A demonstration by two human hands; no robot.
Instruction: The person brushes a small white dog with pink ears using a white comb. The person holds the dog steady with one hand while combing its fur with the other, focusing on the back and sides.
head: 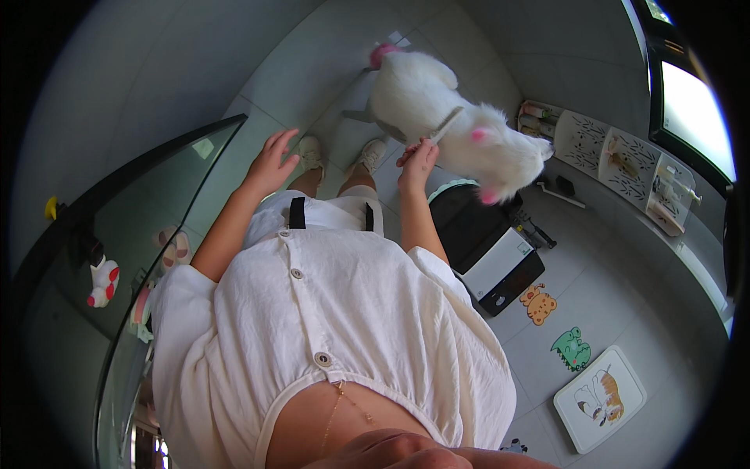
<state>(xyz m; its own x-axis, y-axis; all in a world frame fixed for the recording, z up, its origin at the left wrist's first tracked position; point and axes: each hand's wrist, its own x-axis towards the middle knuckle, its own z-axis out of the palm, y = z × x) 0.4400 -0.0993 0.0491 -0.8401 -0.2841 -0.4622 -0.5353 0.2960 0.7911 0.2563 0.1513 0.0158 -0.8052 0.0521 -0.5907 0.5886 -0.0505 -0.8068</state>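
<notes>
A white long-haired dog with pink-dyed ears and a pink tail tip is in front of me, its head turned to the right. My right hand grips the handle of a metal grooming comb, whose teeth end lies against the fur behind the dog's neck. My left hand hangs in the air to the left, fingers apart, touching nothing. Part of a grey support shows under the dog; most of it is hidden.
A black and white machine stands right of my right arm. White wall shelves hold bottles and small items. A glass panel with a dark frame is at my left. A white tray-like board with a cat picture is at lower right.
</notes>
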